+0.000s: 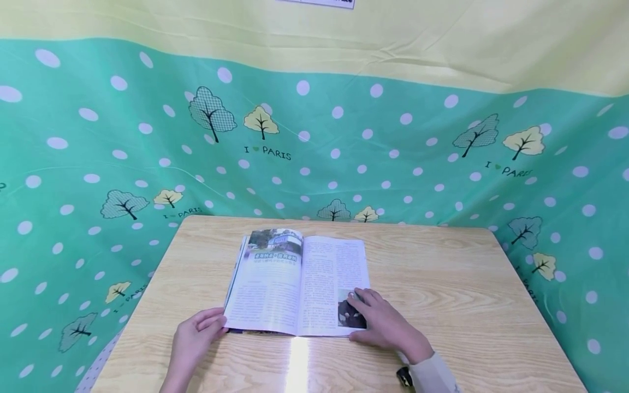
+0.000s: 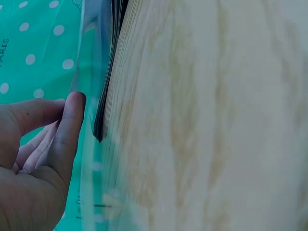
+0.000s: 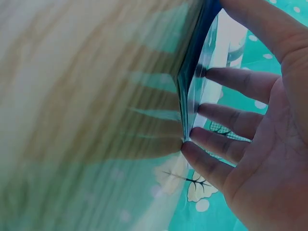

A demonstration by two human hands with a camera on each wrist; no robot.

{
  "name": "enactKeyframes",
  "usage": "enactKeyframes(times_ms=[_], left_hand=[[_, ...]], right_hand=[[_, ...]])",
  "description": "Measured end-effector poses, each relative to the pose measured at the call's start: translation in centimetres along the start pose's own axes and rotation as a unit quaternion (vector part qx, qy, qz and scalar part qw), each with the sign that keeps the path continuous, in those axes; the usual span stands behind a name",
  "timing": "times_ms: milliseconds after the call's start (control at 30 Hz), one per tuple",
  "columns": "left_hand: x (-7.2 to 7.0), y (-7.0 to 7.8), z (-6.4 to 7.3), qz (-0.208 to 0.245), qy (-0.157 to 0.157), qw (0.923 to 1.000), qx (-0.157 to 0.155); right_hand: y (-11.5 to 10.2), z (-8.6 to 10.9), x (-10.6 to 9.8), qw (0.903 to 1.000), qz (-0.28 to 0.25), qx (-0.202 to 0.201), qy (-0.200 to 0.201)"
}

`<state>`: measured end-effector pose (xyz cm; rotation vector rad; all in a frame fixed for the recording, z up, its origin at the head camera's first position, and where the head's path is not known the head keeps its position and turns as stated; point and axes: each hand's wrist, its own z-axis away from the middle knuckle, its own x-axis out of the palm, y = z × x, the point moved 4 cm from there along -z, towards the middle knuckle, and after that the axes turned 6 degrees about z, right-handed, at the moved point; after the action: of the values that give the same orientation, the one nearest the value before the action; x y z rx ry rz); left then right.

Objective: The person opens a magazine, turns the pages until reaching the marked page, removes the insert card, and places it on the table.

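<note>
An open magazine (image 1: pixel 275 289) lies on the wooden table, a house photo and large title on its left page, text columns on its right page (image 1: pixel 316 284). At the lower left corner, my left hand (image 1: pixel 194 335) pinches a page edge between thumb and finger. In the left wrist view, the left hand (image 2: pixel 43 144) holds that page (image 2: pixel 91 62) slightly apart from the darker sheets. My right hand (image 1: pixel 385 325) rests on the lower right corner, partly covering a dark photo (image 1: pixel 346 316). The right wrist view shows the right hand (image 3: pixel 269 125) with fingers spread, fingertips touching the page.
The light wooden table (image 1: pixel 442 273) extends around the magazine, with a bright light reflection (image 1: pixel 297 363) near its front. A green dotted cloth (image 1: pixel 344 147) with tree prints hangs behind and at both sides. A black object (image 1: pixel 404 376) sits by the right sleeve (image 1: pixel 432 374).
</note>
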<state>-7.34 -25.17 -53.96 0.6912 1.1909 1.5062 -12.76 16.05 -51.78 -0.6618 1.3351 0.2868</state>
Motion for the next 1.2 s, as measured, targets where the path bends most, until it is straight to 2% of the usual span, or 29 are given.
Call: enactKeyframes(times_ms=[267, 433, 733, 833, 967, 1100, 1200], left_hand=[[-0.4, -0.3, -0.1, -0.011, 0.007, 0.9999, -0.005], [-0.5, -0.4, -0.1, -0.018, 0.008, 0.9998, -0.007], [-0.4, -0.2, -0.2, -0.012, 0.009, 0.9999, -0.001], [-0.6, -0.1, -0.1, -0.035, 0.014, 0.9993, 0.005], [-1.0, 0.0, -0.1, -0.072, 0.027, 0.9970, 0.012], [-1.2, 0.2, -0.1, -0.069, 0.048, 0.9964, 0.011], [-1.2, 0.4, -0.2, -0.058, 0.063, 0.9962, 0.013]], right_hand=[[0.7, 0.7, -0.5, 0.9991, -0.043, 0.004, 0.003], [0.9, 0.9, -0.3, 0.9988, -0.047, 0.011, 0.009], [0.5, 0.7, -0.2, 0.9999, -0.007, 0.010, -0.006], [0.5, 0.7, -0.4, 0.9999, -0.005, 0.004, -0.012], [0.4, 0.8, -0.6, 0.9996, 0.010, -0.025, 0.013], [0.1, 1.0, -0.9, 0.9957, 0.030, -0.053, 0.070], [0.1, 1.2, -1.4, 0.9913, 0.035, -0.049, 0.117]])
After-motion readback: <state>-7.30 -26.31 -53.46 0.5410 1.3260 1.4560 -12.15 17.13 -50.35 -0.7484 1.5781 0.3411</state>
